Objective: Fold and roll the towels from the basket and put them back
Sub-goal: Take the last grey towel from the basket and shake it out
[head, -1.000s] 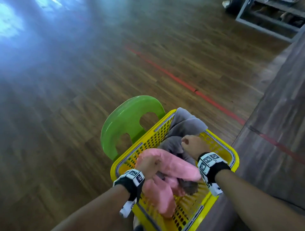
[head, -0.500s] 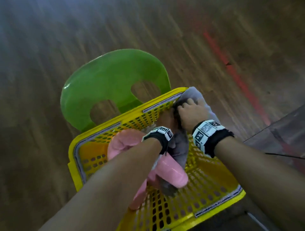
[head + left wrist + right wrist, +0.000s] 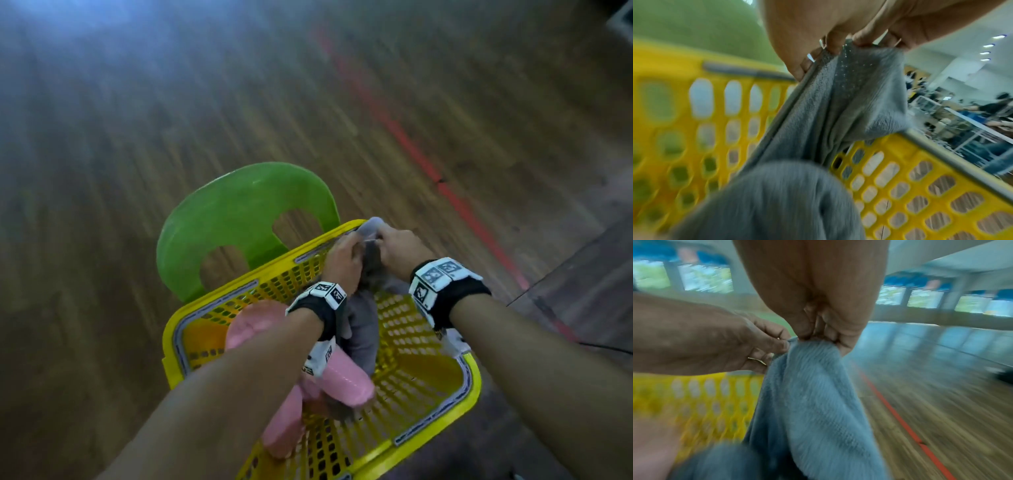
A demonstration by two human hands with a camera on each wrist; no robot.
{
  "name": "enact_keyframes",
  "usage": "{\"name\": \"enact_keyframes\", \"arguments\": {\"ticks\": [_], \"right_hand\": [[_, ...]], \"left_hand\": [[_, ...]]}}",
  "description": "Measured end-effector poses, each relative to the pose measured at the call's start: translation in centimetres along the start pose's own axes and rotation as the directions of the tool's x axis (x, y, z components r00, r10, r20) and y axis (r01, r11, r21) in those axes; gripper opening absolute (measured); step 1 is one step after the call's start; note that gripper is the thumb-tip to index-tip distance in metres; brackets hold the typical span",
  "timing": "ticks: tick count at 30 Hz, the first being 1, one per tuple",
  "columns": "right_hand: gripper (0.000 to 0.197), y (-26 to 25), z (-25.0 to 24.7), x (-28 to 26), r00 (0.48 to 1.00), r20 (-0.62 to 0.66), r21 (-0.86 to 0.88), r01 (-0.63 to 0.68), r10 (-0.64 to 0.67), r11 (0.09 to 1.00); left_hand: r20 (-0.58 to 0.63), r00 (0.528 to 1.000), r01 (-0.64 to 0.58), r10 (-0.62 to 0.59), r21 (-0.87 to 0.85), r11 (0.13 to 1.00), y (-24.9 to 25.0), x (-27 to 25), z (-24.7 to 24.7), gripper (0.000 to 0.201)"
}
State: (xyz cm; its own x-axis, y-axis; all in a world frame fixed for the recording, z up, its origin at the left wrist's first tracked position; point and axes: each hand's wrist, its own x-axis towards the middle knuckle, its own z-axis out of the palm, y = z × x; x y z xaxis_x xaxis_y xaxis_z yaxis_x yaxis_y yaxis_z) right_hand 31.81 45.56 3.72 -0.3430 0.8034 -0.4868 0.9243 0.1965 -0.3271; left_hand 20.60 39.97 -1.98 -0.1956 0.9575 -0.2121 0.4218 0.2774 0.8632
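A yellow perforated basket (image 3: 442, 421) sits on a green plastic chair (image 3: 239, 219). A grey towel (image 3: 363, 329) hangs from its far corner down into it. Both hands meet at that corner. My left hand (image 3: 344, 257) pinches the towel's edge (image 3: 838, 68), and my right hand (image 3: 394, 245) pinches the same top edge (image 3: 809, 350) right beside it. A pink towel (image 3: 342, 380) lies lower in the basket, partly under my left forearm.
Wooden floor with a red line (image 3: 428, 164) surrounds the chair. A darker surface (image 3: 582, 274) lies at the right. In the left wrist view, tables and people (image 3: 982, 110) show far behind the basket (image 3: 920, 186).
My left hand has left the pink towel and come up to the grey towel beside my right hand. Both hands moved to the basket's far corner. The view tilted down.
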Motion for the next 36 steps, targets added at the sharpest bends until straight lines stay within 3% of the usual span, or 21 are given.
{"name": "enact_keyframes", "arguments": {"ticks": [5, 9, 12, 15, 18, 23, 26, 28, 30, 33, 36], "right_hand": [[0.013, -0.8, -9.4, -8.1, 0.948, -0.298, 0.163, -0.063, 0.109, 0.985], [0.017, -2.2, -17.1, -18.3, 0.808, -0.561, 0.209, -0.074, 0.181, 0.975], [0.021, -2.9, -21.8, -27.0, 0.668, -0.708, 0.248, -0.069, 0.23, 0.966], [0.024, -3.0, -24.9, -35.8, 0.462, -0.847, 0.266, -0.064, 0.265, 0.962], [0.024, -2.5, -26.2, -43.9, 0.277, -0.913, 0.306, -0.015, 0.298, 0.952], [0.024, -0.3, -26.3, -55.3, 0.073, -0.94, 0.339, 0.064, 0.335, 0.939], [0.026, 0.9, -26.5, -61.2, -0.023, -0.946, 0.32, 0.104, 0.323, 0.942], [0.027, 1.9, -26.4, -64.4, -0.068, -0.942, 0.315, 0.147, 0.327, 0.938], [0.028, 3.3, -25.6, -66.9, -0.076, -0.933, 0.333, 0.184, 0.351, 0.925], [0.026, 5.7, -23.6, -69.5, -0.058, -0.927, 0.357, 0.158, 0.37, 0.921], [0.027, 6.7, -22.1, -71.2, -0.061, -0.933, 0.34, 0.181, 0.355, 0.923]], "left_hand": [[0.108, 0.95, -0.291, 0.293, -0.028, 0.956, 11.0, -0.9, -3.6, 0.018], [0.171, 0.862, -0.466, 0.477, -0.101, 0.879, 23.0, -5.0, -6.7, 0.014], [0.219, 0.739, -0.631, 0.637, -0.105, 0.768, 32.1, -9.0, -8.6, 0.016], [0.276, 0.553, -0.794, 0.786, -0.114, 0.598, 40.1, -13.8, -9.0, 0.016], [0.344, 0.381, -0.876, 0.858, -0.162, 0.454, 46.6, -19.6, -8.5, 0.018], [0.354, 0.212, -0.927, 0.911, -0.222, 0.302, 53.9, -28.8, -6.6, 0.015], [0.299, 0.126, -0.951, 0.946, -0.235, 0.201, 57.6, -34.4, -5.5, 0.013], [0.293, 0.078, -0.963, 0.953, -0.224, 0.148, 59.1, -37.6, -4.3, 0.013], [0.307, 0.049, -0.968, 0.95, -0.22, 0.122, 59.7, -40.1, -2.5, 0.014], [0.348, 0.037, -0.955, 0.937, -0.265, 0.136, 59.3, -42.4, 0.1, 0.019], [0.381, 0.057, -0.89, 0.923, -0.399, 0.219, 58.4, -43.8, 1.6, 0.021]]}}
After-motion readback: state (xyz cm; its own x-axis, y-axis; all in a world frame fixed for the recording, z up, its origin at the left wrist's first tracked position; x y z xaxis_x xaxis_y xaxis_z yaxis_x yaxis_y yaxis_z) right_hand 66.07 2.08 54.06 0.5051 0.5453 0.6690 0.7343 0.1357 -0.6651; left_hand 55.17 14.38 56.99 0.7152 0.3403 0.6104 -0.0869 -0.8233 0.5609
